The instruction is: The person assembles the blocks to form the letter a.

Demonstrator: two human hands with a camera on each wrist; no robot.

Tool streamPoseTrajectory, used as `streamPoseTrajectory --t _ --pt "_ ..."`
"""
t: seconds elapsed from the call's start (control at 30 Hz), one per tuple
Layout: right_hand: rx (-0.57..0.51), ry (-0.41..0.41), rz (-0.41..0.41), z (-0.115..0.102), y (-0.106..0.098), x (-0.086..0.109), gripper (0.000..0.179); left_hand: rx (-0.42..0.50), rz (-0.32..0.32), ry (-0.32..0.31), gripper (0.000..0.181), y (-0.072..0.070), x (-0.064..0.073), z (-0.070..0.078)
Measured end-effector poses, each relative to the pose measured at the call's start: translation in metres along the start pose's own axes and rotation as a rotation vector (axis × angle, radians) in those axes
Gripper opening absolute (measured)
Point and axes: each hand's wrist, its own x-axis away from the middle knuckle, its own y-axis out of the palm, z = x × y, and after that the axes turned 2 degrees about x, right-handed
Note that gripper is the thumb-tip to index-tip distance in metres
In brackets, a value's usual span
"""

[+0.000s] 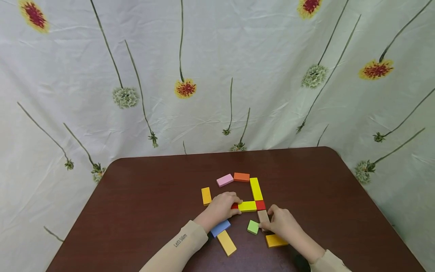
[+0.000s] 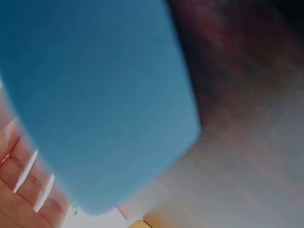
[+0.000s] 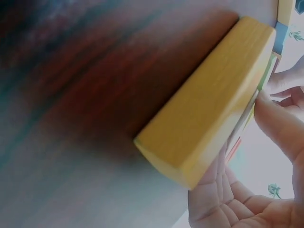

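Observation:
In the head view my left hand (image 1: 222, 206) pinches a small red block (image 1: 234, 206) at its join with a yellow block (image 1: 247, 206); the fingertips reach the yellow one's left end. My right hand (image 1: 281, 223) grips a tan block (image 1: 263, 216) between thumb and forefinger, just below another red block (image 1: 260, 205). Close to the right thumb sits a light green cube (image 1: 253, 227). Beneath the left wrist lies a blue block (image 1: 221, 227), which fills much of the left wrist view and hides most of that hand. An amber block (image 3: 204, 99) is near the right palm.
All blocks lie on a dark brown table (image 1: 146, 204). A yellow block (image 1: 256, 189), an orange block (image 1: 241, 177), a pink block (image 1: 225, 180) and an amber-yellow block (image 1: 206, 196) curve around the far side. Another pale yellow block (image 1: 226, 243) is nearer. Flowered cloth (image 1: 210, 56) hangs behind.

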Motion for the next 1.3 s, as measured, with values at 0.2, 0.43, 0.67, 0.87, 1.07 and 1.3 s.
streamPoseTrajectory --t 0.2,0.43,0.67,0.87,1.07,1.3 --pt "0.006 0.001 -0.019 0.0013 -0.0014 0.0042 0.060 0.001 0.002 0.003 0.031 0.0014 0.0006 -0.0006" --pt "0.011 -0.037 -0.001 0.0023 0.0007 0.0045 0.060 -0.013 0.009 0.011 0.031 0.0013 -0.0017 -0.0015" --pt "0.019 -0.016 -0.019 0.0002 0.0009 0.0031 0.061 -0.021 0.006 0.014 0.031 0.0021 -0.0023 -0.0025" --pt "0.022 -0.026 -0.007 0.0005 0.0012 0.0037 0.061 -0.011 0.009 0.010 0.032 0.0001 -0.0010 -0.0008" --pt "0.019 -0.039 -0.001 0.0017 0.0014 0.0026 0.062 -0.013 0.008 0.004 0.032 -0.0021 -0.0015 0.0001" --pt "0.034 -0.023 -0.024 0.0048 -0.0014 0.0025 0.066 0.006 -0.001 0.002 0.031 -0.0012 -0.0001 0.0010"
